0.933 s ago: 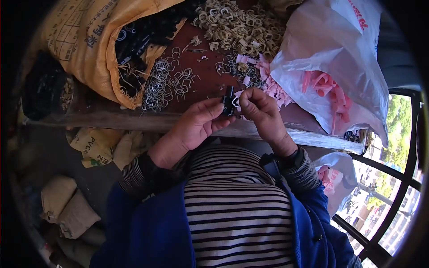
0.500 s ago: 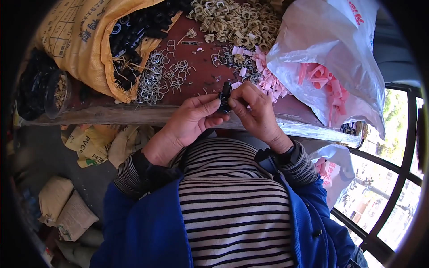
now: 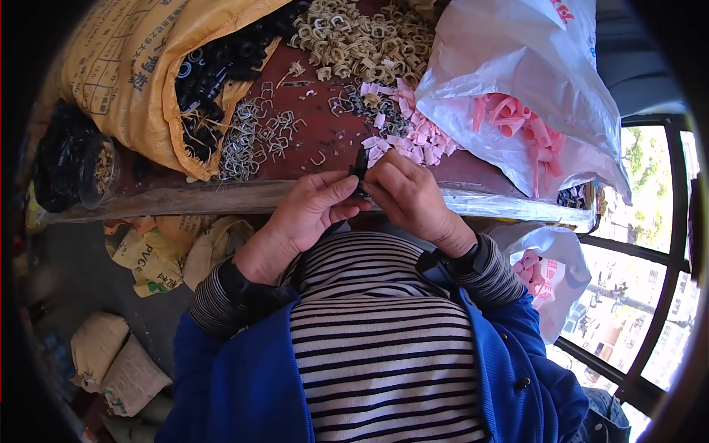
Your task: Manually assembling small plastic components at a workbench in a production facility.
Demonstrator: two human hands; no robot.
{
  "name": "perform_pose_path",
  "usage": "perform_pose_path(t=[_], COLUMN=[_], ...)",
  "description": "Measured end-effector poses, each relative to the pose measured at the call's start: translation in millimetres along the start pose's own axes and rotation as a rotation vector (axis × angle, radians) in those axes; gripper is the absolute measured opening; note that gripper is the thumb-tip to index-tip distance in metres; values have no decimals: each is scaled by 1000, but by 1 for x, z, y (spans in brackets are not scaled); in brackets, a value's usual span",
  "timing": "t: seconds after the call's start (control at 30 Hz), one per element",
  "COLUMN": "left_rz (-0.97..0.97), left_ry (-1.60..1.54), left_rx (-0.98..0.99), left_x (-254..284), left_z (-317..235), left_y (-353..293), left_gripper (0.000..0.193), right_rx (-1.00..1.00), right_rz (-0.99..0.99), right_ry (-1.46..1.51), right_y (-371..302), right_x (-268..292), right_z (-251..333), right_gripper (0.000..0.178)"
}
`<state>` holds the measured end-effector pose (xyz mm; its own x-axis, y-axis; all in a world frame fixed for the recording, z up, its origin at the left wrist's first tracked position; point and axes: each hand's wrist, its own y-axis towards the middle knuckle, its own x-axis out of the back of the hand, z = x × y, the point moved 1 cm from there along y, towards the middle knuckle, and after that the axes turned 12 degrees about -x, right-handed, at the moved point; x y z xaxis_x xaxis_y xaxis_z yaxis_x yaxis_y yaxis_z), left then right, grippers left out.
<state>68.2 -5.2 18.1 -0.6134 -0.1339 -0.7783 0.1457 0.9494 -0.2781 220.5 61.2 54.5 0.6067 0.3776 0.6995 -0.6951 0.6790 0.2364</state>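
A small black plastic part stands upright between my hands, just in front of the table's near edge. My left hand pinches its lower end between thumb and fingers. From the other side my right hand closes on it, with curled fingers covering much of the part. Whether the right fingertips also hold something small is hidden. Just beyond the hands, pale pink plastic pieces lie heaped on the dark red tabletop. Bent metal clips are scattered to the left of them.
A yellow woven sack spills black plastic parts at the far left. Beige plastic clips are piled at the back. A white plastic bag with pink pieces sits right. A clear round tub stands left.
The whole view has shifted slightly, so the table's things sit a little further left. My right hand has turned and its fingers now cover more of the black part. Both hands keep their grip.
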Motion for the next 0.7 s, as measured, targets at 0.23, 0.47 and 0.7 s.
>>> perform_pose_path(t=[0.23, 0.47, 0.7], left_rz=[-19, 11, -34], left_ry=[64, 79, 68], left_rx=[3, -8, -41], left_x=[-3, 1, 19], left_z=[-1, -5, -7], left_y=[1, 5, 7], left_gripper=[19, 20, 26], right_rx=[-208, -440, -293], right_rz=[27, 229, -34], right_ry=[254, 696, -2], right_y=[-4, 4, 47], right_x=[-2, -3, 25], right_z=[-7, -36, -70], right_gripper=[14, 18, 15])
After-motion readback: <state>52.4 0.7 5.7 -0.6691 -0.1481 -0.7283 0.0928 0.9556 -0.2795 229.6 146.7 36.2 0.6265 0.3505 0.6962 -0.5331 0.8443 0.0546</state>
